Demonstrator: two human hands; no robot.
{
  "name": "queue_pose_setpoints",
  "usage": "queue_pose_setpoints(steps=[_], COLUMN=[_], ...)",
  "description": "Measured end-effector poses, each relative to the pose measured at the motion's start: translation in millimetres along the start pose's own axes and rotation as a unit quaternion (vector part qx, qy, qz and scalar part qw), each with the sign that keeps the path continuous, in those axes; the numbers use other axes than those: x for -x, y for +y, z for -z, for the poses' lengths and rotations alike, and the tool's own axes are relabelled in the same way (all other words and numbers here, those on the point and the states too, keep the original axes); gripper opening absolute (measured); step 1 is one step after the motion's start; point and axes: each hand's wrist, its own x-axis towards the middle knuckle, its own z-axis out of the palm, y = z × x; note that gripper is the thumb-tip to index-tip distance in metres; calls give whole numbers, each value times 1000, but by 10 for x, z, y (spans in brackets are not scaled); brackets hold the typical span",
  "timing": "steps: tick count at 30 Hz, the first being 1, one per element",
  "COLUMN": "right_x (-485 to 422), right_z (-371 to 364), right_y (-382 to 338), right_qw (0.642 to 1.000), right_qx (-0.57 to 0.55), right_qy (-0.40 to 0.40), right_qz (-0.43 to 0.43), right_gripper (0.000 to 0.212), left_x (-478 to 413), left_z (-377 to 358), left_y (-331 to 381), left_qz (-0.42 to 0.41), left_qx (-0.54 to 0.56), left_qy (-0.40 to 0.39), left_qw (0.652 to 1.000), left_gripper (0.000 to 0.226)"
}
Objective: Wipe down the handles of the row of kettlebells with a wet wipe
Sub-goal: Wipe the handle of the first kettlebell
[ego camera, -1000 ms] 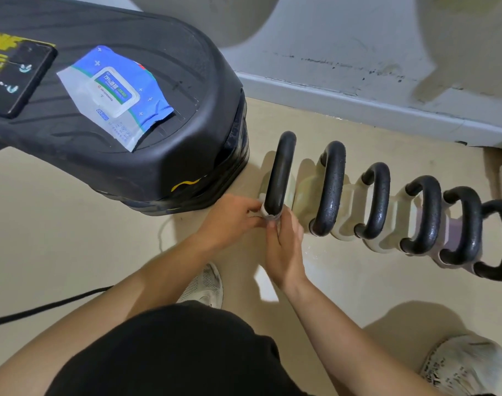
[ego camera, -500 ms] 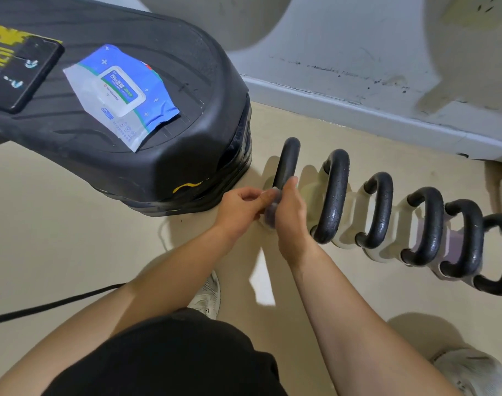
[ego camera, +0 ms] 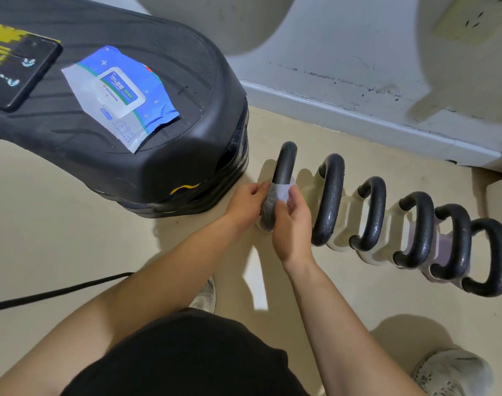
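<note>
Your wet wipe (ego camera: 279, 193) is wrapped round the near half of the first kettlebell handle (ego camera: 284, 167), the leftmost of six black handles in a row on the floor (ego camera: 58, 224) that runs off toward four o'clock. Your right hand (ego camera: 291, 224) has its fingers closed on the wipe from the three o'clock side, thumb on top, and your left hand (ego camera: 244, 205) pinches the wipe's other edge from nine o'clock, fingertips together on it. The second handle (ego camera: 330, 198) stands just beside your right knuckles and glistens. At ten o'clock a black platform (ego camera: 158, 155) carries the blue wipe packet (ego camera: 121, 95) and a dark phone (ego camera: 18, 72). A black cable (ego camera: 58, 290) lies at eight o'clock.
</note>
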Motion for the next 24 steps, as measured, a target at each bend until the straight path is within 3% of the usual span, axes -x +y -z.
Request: queue_pose_setpoints(steps=[2,6,10,12,15,20,24], right_x=[-107,-225,-184,-147,-9,354,360], right_z=[-13,-69,-107,-99,-43,38,53], right_y=[-19,-50,29,65,38,160,251], right_qw=[1000,993,996,999,999,998,995], right_qx=[-7,-96,-51,-7,7,-43,-8], right_qy=[-9,-11,-13,14,44,2,-62], right_qz=[-8,-64,-65,-42,-14,44,82], right_gripper=[29,24,43,51,23,55,62], left_x=[6,74,89,131,204,424,591], left_z=[-19,-3,88,104,94,113,110], left_y=[23,70,104,140,197,224,46], left_qz=[1,-3,-120,-143,-139,-139,-199], left_qx=[13,52,-138,-182,-141,-52,-85], left_qy=[-2,7,88,113,131,105,33], left_qw=[1000,999,979,966,971,983,976], left_gripper=[26,12,13,10,8,14,31])
